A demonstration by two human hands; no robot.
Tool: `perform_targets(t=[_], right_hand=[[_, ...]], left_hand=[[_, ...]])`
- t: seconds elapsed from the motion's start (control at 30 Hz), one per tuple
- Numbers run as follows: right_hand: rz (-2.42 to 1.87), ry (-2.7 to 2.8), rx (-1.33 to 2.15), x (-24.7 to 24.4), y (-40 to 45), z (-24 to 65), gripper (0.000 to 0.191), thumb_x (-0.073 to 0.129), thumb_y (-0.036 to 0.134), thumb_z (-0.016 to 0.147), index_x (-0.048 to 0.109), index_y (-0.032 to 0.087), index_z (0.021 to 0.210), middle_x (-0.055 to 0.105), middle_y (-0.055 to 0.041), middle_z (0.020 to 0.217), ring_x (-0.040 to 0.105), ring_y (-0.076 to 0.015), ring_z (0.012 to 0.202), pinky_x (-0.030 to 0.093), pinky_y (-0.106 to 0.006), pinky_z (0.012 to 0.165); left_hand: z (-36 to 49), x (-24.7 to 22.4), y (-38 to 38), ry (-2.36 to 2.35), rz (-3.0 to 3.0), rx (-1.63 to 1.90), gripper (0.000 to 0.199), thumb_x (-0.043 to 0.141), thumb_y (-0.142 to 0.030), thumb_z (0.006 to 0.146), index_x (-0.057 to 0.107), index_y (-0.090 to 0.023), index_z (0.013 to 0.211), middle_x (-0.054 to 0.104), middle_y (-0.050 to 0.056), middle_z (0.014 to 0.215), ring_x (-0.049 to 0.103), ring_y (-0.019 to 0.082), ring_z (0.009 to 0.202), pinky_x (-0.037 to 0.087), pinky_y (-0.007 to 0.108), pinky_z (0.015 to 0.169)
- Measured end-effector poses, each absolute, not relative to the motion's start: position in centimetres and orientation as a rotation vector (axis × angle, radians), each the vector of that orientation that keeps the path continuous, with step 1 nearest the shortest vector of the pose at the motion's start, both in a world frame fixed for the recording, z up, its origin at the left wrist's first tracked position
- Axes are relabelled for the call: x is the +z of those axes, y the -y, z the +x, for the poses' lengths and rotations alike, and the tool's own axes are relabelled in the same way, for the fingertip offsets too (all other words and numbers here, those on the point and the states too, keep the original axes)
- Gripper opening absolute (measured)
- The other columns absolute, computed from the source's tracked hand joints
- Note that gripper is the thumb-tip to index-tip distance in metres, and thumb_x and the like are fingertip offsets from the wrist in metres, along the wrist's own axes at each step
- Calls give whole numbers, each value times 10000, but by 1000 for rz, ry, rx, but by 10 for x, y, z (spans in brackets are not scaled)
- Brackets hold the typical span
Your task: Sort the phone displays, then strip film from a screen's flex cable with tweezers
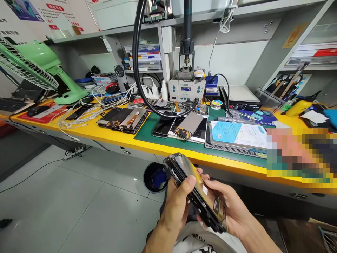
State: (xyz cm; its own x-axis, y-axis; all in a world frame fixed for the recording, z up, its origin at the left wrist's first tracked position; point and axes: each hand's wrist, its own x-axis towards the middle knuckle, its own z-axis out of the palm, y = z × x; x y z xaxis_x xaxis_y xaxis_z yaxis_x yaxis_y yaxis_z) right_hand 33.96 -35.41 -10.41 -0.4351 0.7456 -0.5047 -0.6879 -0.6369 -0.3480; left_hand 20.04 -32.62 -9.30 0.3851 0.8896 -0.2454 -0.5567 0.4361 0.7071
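Note:
Between my two hands, in front of the bench edge, is a stack of phone screens [198,191], tilted, the top one shiny with a small white label. My left hand [177,200] is wrapped round the left side, thumb on top. From the right, my right hand [229,203] grips the other long side, with some fingers hidden behind. On the bench beyond, a loose phone screen [190,126] lies over a white tablet [202,130], next to a dark phone [162,127]. Two piles of phone screens [123,119] sit further left.
A yellow bench [116,137] with a green mat [147,137] runs across. On it stand a green fan [60,77], a soldering station [187,90], white cables [71,121] and boxed items [237,133]. Below is a dark bin [155,177]. A black hose [135,52] loops down. The far right is pixelated.

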Motion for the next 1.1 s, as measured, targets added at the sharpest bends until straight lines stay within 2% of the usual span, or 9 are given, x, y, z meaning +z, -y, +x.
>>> perform_targets(t=[0.1, 0.23, 0.53, 0.7, 0.77, 0.83, 0.9, 1.0, 1.1], right_hand=[[-841, 73, 2064, -98, 352, 338, 369, 555, 412, 943, 665, 80, 1061, 764, -138, 744, 738, -284, 517, 596, -357, 427], [-940, -16, 1817, -96, 353, 326, 361, 530, 426, 949, 674, 96, 976, 733, -66, 680, 677, -199, 464, 583, -318, 404], [-977, 5, 1519, -97, 354, 301, 326, 511, 397, 920, 671, 150, 780, 639, -5, 531, 540, -157, 341, 451, -264, 265], [-1026, 32, 1497, -95, 353, 296, 387, 491, 460, 920, 635, 174, 702, 575, 13, 464, 506, -142, 332, 404, -235, 261], [-1051, 70, 1482, -93, 353, 296, 371, 506, 487, 916, 648, 181, 762, 562, 30, 479, 505, -138, 346, 405, -229, 266], [-1072, 138, 1480, -90, 353, 297, 357, 527, 514, 908, 668, 188, 880, 575, 38, 531, 524, -144, 375, 410, -232, 273], [-1086, 244, 1479, -89, 355, 300, 364, 558, 537, 895, 663, 205, 997, 624, 27, 648, 564, -156, 433, 420, -240, 291], [-1130, 441, 1418, -90, 358, 309, 378, 640, 565, 857, 647, 210, 986, 647, 4, 819, 595, -153, 563, 468, -246, 399], [-1243, 607, 1247, -90, 363, 321, 353, 729, 533, 821, 631, 205, 907, 613, 1, 858, 566, -149, 731, 486, -240, 597]], left_hand=[[204, -89, 324, -798, 502, 1046, 415, 745, -429, 806, 674, -135, 1090, 739, 122, 955, 719, 250, 797, 575, 325, 642], [208, -86, 322, -861, 419, 1162, 391, 745, -407, 821, 665, -131, 1087, 743, 116, 994, 721, 251, 916, 589, 339, 772], [218, -87, 332, -916, 459, 1185, 418, 723, -443, 829, 661, -164, 1135, 737, 115, 1102, 700, 272, 1027, 594, 278, 688], [220, -85, 335, -960, 535, 1180, 544, 706, -483, 802, 625, -159, 1233, 721, 144, 1129, 736, 273, 828, 409, 182, 335], [217, -87, 334, -914, 553, 1153, 581, 687, -481, 803, 592, -188, 1296, 701, 141, 1171, 733, 286, 835, 358, 169, 293], [212, -89, 331, -802, 531, 1158, 568, 663, -454, 816, 568, -228, 1328, 689, 118, 1185, 718, 306, 930, 468, 198, 378], [207, -90, 327, -669, 472, 1182, 508, 632, -425, 837, 577, -249, 1310, 685, 88, 1172, 677, 314, 1058, 599, 297, 616], [201, -91, 322, -557, 401, 1196, 419, 593, -431, 863, 615, -235, 1232, 678, 73, 1142, 639, 310, 1126, 559, 438, 925], [198, -94, 322, -526, 364, 1159, 367, 575, -434, 881, 619, -242, 1191, 670, 73, 1141, 641, 294, 1102, 516, 484, 984]])
